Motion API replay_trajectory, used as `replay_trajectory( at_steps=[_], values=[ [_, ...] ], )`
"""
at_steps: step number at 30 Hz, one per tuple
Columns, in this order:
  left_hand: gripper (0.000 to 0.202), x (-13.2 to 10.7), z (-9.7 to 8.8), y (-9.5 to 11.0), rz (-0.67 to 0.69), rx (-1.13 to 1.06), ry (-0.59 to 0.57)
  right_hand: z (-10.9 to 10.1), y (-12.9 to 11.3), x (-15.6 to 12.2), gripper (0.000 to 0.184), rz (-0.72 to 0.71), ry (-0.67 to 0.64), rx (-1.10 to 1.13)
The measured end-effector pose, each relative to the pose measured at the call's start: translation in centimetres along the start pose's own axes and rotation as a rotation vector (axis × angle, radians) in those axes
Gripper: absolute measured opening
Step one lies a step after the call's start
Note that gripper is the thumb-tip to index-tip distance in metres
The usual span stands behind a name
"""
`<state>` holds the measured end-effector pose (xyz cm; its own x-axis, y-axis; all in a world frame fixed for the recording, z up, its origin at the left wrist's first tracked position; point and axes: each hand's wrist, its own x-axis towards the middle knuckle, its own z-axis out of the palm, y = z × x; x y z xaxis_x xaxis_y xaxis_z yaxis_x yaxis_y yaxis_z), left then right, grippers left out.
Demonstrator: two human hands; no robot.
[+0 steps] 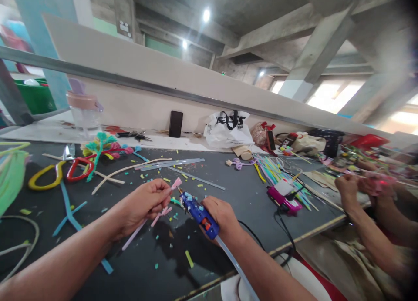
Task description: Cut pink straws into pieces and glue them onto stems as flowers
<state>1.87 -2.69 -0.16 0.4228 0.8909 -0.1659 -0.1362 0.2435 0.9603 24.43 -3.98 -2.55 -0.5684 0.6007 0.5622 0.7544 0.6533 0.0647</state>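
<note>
My right hand [222, 216] is wrapped round a blue hot glue gun [199, 214], with a long clear glue stick [237, 264] running out of its back end. The gun's nozzle points at a small pink piece [176, 183] that my left hand [148, 203] pinches between thumb and fingertips. Nozzle and pink piece are very close; whether they touch I cannot tell. Below my left hand a pale pink strip [133, 235] sticks out, beside shorter pink bits [161, 215]. Small yellow and teal scraps lie on the dark table [130, 275] around both hands.
Scissors [62, 166] with yellow and red handles lie left, beside fuzzy coloured flowers [101, 146]. Clear glue sticks [176, 162] lie behind my hands. A phone [176, 124] leans at the back near a white bag [227, 129]. A purple device [284, 201] and a co-worker's hands [348, 190] are right.
</note>
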Motion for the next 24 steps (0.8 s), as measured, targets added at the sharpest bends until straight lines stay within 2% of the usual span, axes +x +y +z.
replay_trajectory(
  at_steps=[6,8,11,14,18,24],
  values=[
    [0.024,0.2,-0.5,-0.1,-0.035,-0.038,-0.018,-0.4,-0.2,-0.1,0.005,-0.008,0.032,0.183],
    [0.025,0.4,-0.8,-0.3,-0.045,-0.068,-0.014,-0.3,0.2,-0.1,0.008,0.012,-0.003,0.156],
    [0.026,0.7,-1.3,-0.4,-0.033,-0.114,0.049,-0.3,1.1,0.0,0.010,0.068,-0.103,0.036],
    [0.024,1.0,-2.0,-0.4,0.021,-0.176,0.121,-0.8,2.2,0.4,0.004,0.092,-0.254,0.013],
    [0.023,1.3,-2.9,-0.4,0.080,-0.224,0.154,-1.7,3.5,1.0,0.025,0.124,-0.467,0.096],
    [0.022,1.3,-3.3,-0.2,0.120,-0.250,0.161,-2.5,5.5,1.5,0.044,0.166,-0.631,0.237]
  ],
)
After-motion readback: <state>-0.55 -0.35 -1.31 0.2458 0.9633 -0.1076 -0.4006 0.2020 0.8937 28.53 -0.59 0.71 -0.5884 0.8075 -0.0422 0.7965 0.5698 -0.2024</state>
